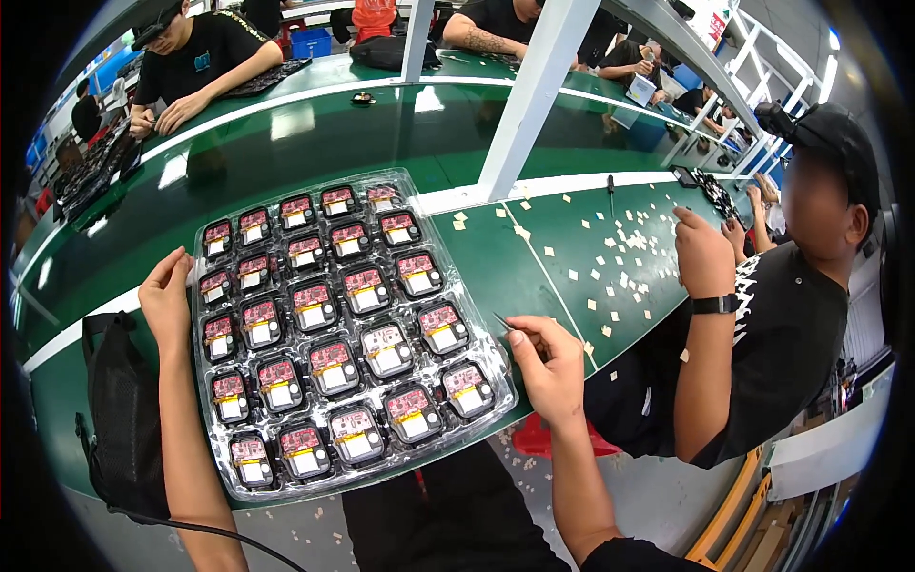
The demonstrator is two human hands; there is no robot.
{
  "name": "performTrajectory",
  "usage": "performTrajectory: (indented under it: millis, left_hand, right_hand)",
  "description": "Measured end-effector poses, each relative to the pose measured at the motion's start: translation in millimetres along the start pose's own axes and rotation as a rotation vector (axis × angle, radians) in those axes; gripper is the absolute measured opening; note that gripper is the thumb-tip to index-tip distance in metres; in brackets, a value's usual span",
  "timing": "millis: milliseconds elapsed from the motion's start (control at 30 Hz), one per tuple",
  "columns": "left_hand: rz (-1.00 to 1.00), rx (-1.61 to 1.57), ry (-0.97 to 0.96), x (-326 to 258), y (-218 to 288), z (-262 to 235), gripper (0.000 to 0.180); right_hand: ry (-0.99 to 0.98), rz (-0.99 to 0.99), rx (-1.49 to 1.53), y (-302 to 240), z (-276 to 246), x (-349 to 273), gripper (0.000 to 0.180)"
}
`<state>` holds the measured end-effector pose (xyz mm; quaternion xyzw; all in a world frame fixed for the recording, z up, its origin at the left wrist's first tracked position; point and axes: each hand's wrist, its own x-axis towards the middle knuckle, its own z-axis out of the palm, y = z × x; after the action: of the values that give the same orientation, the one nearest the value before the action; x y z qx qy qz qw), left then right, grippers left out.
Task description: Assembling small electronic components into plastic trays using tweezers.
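A clear plastic tray (502,377) lies in front of me on the green table. Its pockets hold rows of black device housings, each with a red circuit board, a white block and a yellow strip, such as this housing (334,367). My left hand (168,294) is beside the tray's left edge, thumb and fingertips drawn together; whatever is between them is too small to make out. To the right of the tray, my right hand (550,370) pinches slim dark tweezers (501,320), their tip pointing toward the tray.
Small pale square pieces (623,279) lie scattered to the right, with a screwdriver (611,194) beyond. A co-worker's hand (705,253) is raised there. A black bag (124,410) lies at my left. A white post (534,105) rises from the table's middle divider.
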<state>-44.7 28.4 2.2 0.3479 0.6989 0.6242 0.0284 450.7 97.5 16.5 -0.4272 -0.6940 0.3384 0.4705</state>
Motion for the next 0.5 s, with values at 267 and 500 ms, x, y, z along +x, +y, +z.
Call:
performTrajectory:
  millis: [267, 500]
  left_hand:
    - [-0.006, -0.017, 0.019, -3.6, 0.5, 0.4, 0.028]
    - [-0.013, -0.003, 0.023, -2.2, 3.5, 1.5, 0.030]
  right_hand:
    - [0.005, 0.006, -0.028, 1.9, 1.9, -0.9, 0.015]
    - [-0.006, -0.007, -0.021, -0.8, 0.1, -1.0, 0.015]
